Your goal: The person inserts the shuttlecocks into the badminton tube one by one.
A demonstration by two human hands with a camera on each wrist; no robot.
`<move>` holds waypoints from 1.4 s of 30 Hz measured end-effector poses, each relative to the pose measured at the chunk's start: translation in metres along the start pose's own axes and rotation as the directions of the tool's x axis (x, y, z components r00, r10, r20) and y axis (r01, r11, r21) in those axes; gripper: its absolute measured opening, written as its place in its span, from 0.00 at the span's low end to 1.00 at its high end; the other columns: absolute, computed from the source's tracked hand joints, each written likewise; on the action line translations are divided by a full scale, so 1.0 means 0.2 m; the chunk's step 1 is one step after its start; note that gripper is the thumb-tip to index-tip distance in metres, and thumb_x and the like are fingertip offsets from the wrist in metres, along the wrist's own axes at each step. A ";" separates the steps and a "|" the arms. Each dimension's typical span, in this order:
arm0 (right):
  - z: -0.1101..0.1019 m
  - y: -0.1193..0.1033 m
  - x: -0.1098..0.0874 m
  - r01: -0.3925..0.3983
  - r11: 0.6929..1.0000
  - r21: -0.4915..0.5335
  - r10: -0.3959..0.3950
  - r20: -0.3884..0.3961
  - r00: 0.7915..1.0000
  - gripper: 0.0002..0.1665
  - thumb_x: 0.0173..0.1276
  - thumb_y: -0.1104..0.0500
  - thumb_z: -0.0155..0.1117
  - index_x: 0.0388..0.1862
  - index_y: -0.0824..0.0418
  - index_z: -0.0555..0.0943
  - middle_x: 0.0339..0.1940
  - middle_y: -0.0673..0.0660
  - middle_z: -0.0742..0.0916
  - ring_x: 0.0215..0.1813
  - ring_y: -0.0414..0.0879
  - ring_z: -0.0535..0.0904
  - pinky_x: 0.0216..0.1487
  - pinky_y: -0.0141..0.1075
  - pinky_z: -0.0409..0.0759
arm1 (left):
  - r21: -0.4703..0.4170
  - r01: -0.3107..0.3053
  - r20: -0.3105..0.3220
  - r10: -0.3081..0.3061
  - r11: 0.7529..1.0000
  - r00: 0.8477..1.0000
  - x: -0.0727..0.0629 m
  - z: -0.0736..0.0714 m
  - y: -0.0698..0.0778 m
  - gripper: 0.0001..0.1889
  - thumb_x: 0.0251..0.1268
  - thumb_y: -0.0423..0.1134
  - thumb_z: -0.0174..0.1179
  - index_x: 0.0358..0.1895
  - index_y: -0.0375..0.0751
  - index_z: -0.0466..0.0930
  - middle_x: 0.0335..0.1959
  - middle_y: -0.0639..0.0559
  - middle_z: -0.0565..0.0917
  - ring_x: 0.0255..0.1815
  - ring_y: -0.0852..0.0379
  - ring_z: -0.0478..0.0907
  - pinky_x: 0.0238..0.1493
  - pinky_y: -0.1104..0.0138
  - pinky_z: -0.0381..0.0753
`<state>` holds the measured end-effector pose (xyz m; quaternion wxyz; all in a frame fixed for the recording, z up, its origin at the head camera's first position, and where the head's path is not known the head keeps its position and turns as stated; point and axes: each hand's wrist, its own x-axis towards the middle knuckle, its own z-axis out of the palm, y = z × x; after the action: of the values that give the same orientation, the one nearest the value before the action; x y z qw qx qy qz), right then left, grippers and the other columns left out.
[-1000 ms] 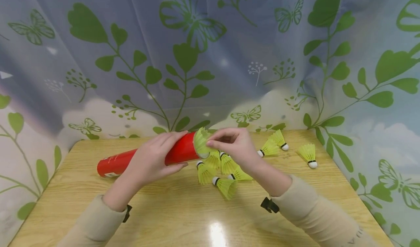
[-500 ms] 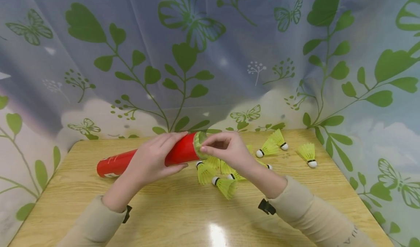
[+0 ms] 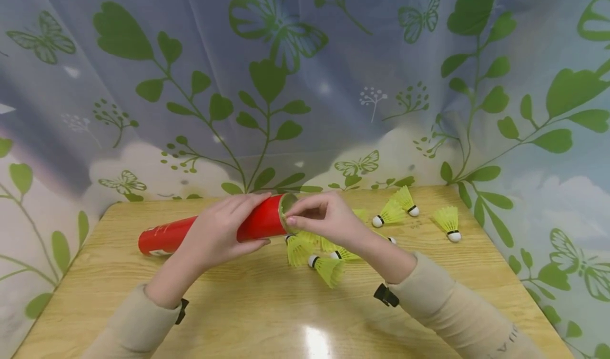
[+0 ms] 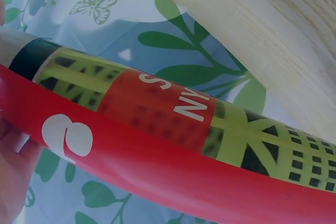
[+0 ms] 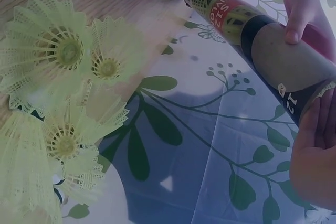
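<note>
My left hand (image 3: 219,229) grips a long red shuttlecock tube (image 3: 164,236) from above, its open mouth facing right and slightly raised. At that mouth, thumb and forefinger of my right hand (image 3: 329,218) pinch the skirt edge of a yellow shuttlecock (image 3: 284,209). Most of this shuttlecock is hidden inside. Through the clear window in the left wrist view, yellow netted skirts (image 4: 252,145) show within the tube. The right wrist view has the tube's printed side (image 5: 294,59) and my right hand (image 5: 317,161) at the rim, where the fingertips are hidden.
Several yellow shuttlecocks with white heads lie below the tube mouth, among them a front one (image 3: 328,269). Further right lie a pair (image 3: 392,212) and a lone shuttlecock (image 3: 447,222). The wooden table (image 3: 248,306) meets a leaf-patterned curtain (image 3: 305,110) at its back edge.
The shuttlecock at the tube mouth has slid left into the tube, from its skirt sticking out to nearly out of sight. My right hand has followed it left; my left hand has barely moved.
</note>
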<state>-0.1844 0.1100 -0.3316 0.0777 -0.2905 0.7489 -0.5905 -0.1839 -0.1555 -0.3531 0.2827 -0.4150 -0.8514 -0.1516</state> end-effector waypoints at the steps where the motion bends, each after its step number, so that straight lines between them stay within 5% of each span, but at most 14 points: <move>1: 0.00 0.00 0.00 -0.005 1.000 0.005 0.005 0.003 1.000 0.09 0.71 0.69 0.71 0.47 0.72 0.90 0.48 0.67 0.92 0.43 0.40 0.88 0.48 0.32 0.89 | 0.002 -0.002 0.000 0.002 1.000 1.000 0.00 0.00 0.00 0.46 0.46 0.47 0.86 0.71 0.38 0.76 0.59 0.41 0.88 0.54 0.43 0.89 0.51 0.50 0.92; 16: -0.05 0.03 -0.02 -0.039 0.992 0.121 0.042 -0.023 0.999 0.11 0.68 0.72 0.71 0.49 0.75 0.88 0.45 0.57 0.94 0.42 0.39 0.90 0.51 0.33 0.90 | 0.013 0.021 0.018 -0.021 1.000 1.000 -0.03 -0.02 -0.01 0.47 0.45 0.47 0.86 0.72 0.39 0.75 0.60 0.41 0.88 0.57 0.42 0.88 0.54 0.48 0.91; 24: -0.12 0.10 -0.06 -0.119 0.991 0.056 0.122 -0.058 0.991 0.12 0.69 0.68 0.72 0.50 0.71 0.89 0.48 0.62 0.93 0.44 0.38 0.90 0.54 0.33 0.89 | 0.013 0.026 0.005 -0.026 1.000 1.000 -0.06 -0.03 -0.03 0.48 0.43 0.46 0.86 0.72 0.39 0.75 0.58 0.42 0.89 0.56 0.42 0.89 0.54 0.47 0.91; 34: -0.14 0.33 -0.07 -0.251 0.968 0.014 0.251 -0.078 0.965 0.12 0.71 0.63 0.73 0.52 0.66 0.90 0.51 0.60 0.93 0.48 0.40 0.90 0.59 0.38 0.89 | 0.015 0.017 -0.006 -0.017 1.000 1.000 -0.07 -0.05 -0.04 0.48 0.43 0.46 0.86 0.72 0.38 0.75 0.57 0.41 0.89 0.56 0.42 0.88 0.55 0.47 0.90; 42: -0.11 0.51 -0.07 -0.293 0.954 -0.059 0.289 -0.072 0.955 0.16 0.71 0.61 0.74 0.53 0.70 0.89 0.50 0.60 0.93 0.45 0.38 0.89 0.52 0.35 0.89 | 0.013 0.003 -0.020 -0.003 1.000 1.000 -0.07 -0.06 -0.04 0.48 0.42 0.45 0.86 0.71 0.37 0.76 0.55 0.41 0.89 0.54 0.42 0.88 0.54 0.47 0.91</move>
<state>-0.2182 0.1506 -0.4239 0.1303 -0.1610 0.8054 -0.5554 -0.1789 -0.1759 -0.3520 0.2937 -0.4104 -0.8501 -0.1507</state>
